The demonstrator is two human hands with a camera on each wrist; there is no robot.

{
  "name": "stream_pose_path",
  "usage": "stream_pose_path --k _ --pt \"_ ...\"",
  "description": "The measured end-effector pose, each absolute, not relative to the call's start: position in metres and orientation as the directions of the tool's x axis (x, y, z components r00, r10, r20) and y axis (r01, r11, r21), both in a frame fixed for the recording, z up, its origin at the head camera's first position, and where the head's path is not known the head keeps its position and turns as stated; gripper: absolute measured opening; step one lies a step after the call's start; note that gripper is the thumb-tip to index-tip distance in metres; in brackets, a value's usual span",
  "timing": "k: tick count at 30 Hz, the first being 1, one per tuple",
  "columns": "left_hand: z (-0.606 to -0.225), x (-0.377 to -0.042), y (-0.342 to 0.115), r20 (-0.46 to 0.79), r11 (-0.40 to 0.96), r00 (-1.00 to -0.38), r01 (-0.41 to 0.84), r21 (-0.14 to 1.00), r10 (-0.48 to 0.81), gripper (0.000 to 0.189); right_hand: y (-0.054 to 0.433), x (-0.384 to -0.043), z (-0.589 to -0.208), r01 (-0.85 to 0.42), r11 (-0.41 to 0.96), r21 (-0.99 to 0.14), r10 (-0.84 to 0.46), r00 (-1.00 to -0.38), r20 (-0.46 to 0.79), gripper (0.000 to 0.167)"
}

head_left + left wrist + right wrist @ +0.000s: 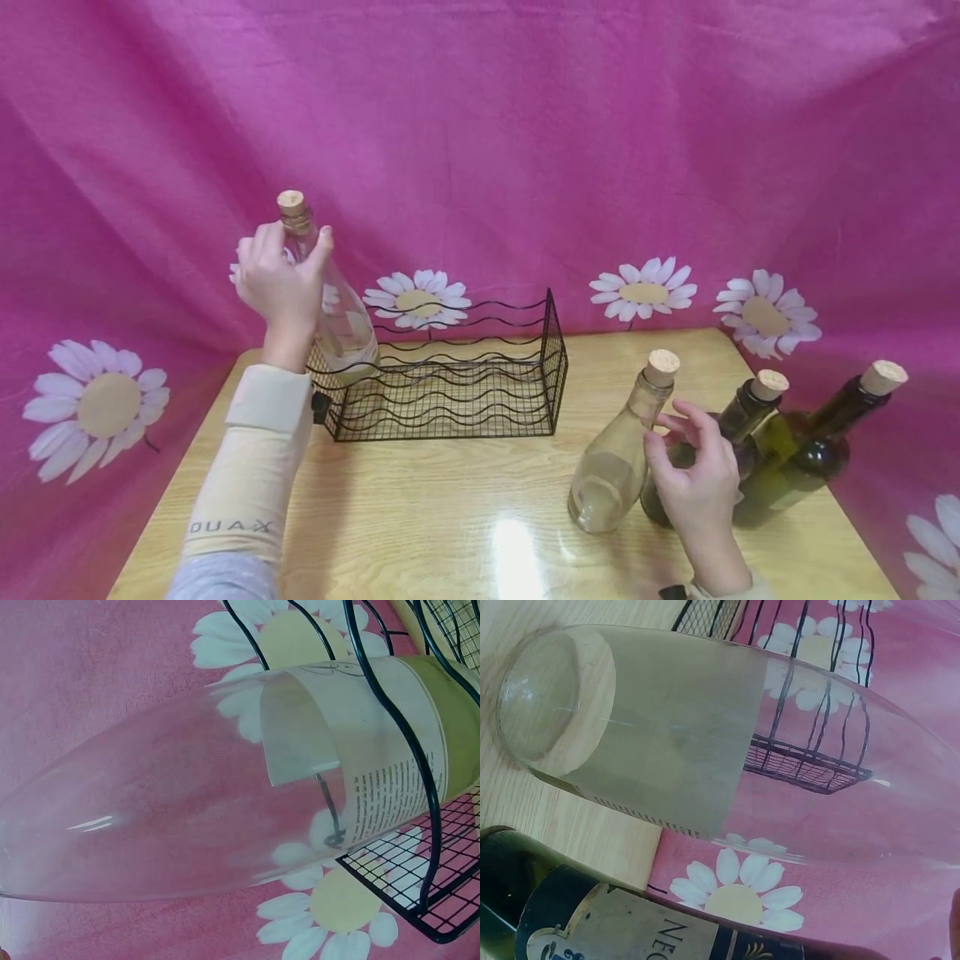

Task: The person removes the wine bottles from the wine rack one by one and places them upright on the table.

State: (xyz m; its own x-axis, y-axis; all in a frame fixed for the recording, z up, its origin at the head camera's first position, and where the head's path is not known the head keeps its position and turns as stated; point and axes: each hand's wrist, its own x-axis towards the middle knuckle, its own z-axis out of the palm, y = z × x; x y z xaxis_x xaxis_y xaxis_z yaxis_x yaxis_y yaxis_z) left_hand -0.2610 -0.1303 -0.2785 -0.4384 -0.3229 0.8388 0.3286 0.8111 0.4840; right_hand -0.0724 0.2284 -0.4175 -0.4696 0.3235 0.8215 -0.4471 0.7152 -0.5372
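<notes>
My left hand [281, 271] grips the neck of a clear corked glass bottle [348, 321], its thumb on the right side. That bottle stands in the left end of a black wire rack [450, 435]; the left wrist view shows wavy wires [409, 739] crossing its label. On the right, my right hand [697, 479] is beside the neck of a second clear corked bottle [611, 471], thumb and fingers apart and loosely bent. Whether they touch the glass is unclear. This bottle [675, 727] stands on the table in the right wrist view.
Two dark green corked bottles [742, 417] [813, 458] stand at the right of the wooden table [420, 517], partly behind my right hand. One has a dark blue and pale label [630, 922]. A pink cloth [480, 150] with daisies hangs behind the table and at its sides.
</notes>
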Motion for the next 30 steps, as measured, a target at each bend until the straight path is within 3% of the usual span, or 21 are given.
stream_pose_path --k 30 --pt "-0.251 -0.255 -0.124 0.879 0.786 -0.327 0.411 0.462 -0.346 0.044 0.229 -0.072 -0.415 -0.451 0.713 -0.537 0.316 -0.478 0.820 0.042"
